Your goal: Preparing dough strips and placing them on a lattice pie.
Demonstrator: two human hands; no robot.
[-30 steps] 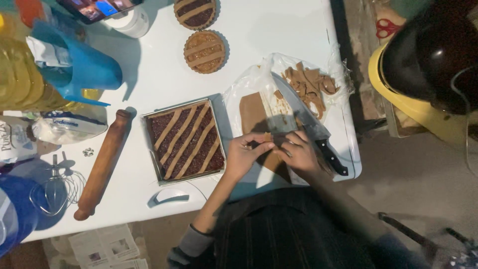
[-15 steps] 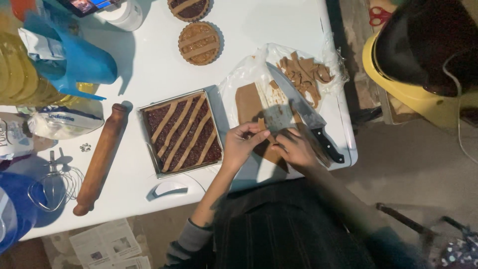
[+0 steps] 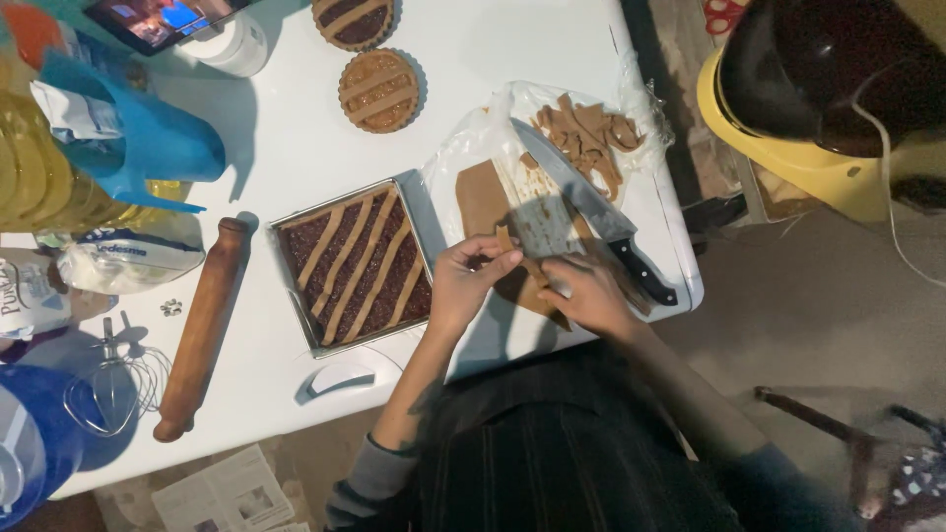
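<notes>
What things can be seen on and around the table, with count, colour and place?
dough strip: 1, light brown, lifted between both hands
dough sheet: 1, brown, on plastic wrap, right part of table
knife: 1, steel blade, black handle, lying on the dough sheet
scraps: a pile, brown, far end of the wrap
square tart: 1, dark filling with pale strips, metal pan, table centre
round tarts: 2, brown, far edge
rolling pin: 1, brown wood, left of the pan
whisk: 1, metal, near left corner
table: 1, white
left hand: pinching the strip
right hand: on the strip's near end
</notes>
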